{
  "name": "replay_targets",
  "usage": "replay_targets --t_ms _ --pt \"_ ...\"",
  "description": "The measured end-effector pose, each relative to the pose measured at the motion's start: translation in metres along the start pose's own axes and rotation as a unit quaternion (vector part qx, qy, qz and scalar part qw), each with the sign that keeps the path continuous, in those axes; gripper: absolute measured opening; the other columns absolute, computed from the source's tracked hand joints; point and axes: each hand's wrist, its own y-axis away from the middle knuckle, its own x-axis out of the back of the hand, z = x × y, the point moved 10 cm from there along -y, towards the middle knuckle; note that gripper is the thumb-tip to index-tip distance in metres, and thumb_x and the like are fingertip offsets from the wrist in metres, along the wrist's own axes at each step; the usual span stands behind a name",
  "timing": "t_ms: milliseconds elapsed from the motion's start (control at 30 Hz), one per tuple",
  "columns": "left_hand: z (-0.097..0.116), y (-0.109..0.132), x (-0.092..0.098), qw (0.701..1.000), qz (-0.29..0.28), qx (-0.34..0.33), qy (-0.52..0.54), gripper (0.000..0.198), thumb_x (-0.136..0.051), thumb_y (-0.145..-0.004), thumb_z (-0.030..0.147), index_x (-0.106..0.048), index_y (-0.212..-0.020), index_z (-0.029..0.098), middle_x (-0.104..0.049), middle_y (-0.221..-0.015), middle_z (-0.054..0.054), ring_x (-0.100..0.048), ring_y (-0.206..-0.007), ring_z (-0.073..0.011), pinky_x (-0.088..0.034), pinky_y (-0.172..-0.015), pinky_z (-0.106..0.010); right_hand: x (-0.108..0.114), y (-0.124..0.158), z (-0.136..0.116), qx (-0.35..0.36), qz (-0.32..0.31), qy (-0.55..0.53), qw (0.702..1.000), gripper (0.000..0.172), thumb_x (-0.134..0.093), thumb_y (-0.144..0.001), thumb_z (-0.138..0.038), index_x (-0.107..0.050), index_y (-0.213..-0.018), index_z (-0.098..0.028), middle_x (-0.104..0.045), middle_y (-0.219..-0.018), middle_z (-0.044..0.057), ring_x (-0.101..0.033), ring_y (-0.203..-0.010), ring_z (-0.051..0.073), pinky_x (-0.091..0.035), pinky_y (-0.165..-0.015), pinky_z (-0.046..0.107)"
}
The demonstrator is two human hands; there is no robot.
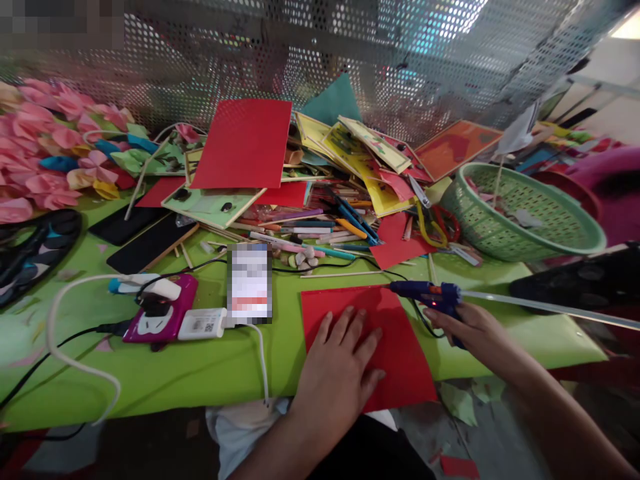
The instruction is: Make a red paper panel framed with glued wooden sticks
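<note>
A sheet of red paper (400, 347) lies on the green table (200, 380), its near corner reaching past the edge. My left hand (343, 360) rests flat on the sheet with its fingers spread. In my right hand (473, 327) is a blue hot glue gun (425, 291) with an orange-red part on top and a small red light glowing. Its nozzle points left, at the sheet's far right corner. From the gun's back a long translucent glue stick (545, 307) sticks out to the right.
A purple power strip (187, 303) with plugs and cords lies left, beside a lit phone (250, 283). Behind are pens (310, 230), scissors (433, 227), stick-edged cards (215, 203) and a red card (243, 143). A green basket (525, 217) stands right; pink paper flowers (45, 147) fill the far left.
</note>
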Motion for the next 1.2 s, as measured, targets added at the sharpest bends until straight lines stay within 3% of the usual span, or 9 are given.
replay_targets --t_ms 333,633,967,1200 --pt "0.000 0.000 0.000 1.000 -0.004 0.002 -0.010 0.055 -0.049 -0.103 0.053 -0.046 -0.154 0.033 -0.039 -0.168 -0.002 -0.031 -0.156 -0.0255 -0.032 -0.125 -0.054 -0.011 0.000 0.006 -0.002 -0.017 -0.013 1.000 0.057 -0.060 -0.082 -0.078 -0.056 -0.068 -0.023 -0.053 -0.057 -0.001 -0.048 -0.052 0.016 -0.036 -0.047 0.028" --pt "0.000 0.000 -0.001 1.000 0.002 0.000 -0.010 0.055 -0.047 -0.104 0.055 -0.047 -0.154 0.032 -0.039 -0.167 -0.003 -0.032 -0.156 -0.0255 -0.033 -0.125 -0.053 0.010 0.006 0.002 -0.022 0.013 0.021 0.999 0.066 -0.055 -0.073 -0.088 -0.053 -0.058 -0.024 -0.051 -0.049 0.002 -0.046 -0.046 0.017 -0.035 -0.045 0.031" --pt "0.000 -0.001 0.001 1.000 -0.006 0.005 0.004 0.055 -0.051 -0.103 0.053 -0.047 -0.154 0.033 -0.040 -0.167 -0.002 -0.031 -0.156 -0.0251 -0.031 -0.126 -0.053 -0.002 0.001 -0.003 0.008 0.006 0.001 1.000 0.063 -0.057 -0.078 -0.084 -0.057 -0.063 -0.023 -0.052 -0.051 0.000 -0.047 -0.049 0.016 -0.036 -0.047 0.030" --pt "-0.001 0.000 -0.001 1.000 -0.005 0.003 0.000 0.056 -0.048 -0.103 0.054 -0.046 -0.155 0.033 -0.039 -0.167 -0.003 -0.031 -0.156 -0.0253 -0.031 -0.126 -0.054 0.008 0.003 0.008 -0.016 0.016 0.023 0.999 0.066 -0.055 -0.076 -0.087 -0.054 -0.058 -0.024 -0.053 -0.050 0.002 -0.049 -0.047 0.017 -0.038 -0.045 0.031"
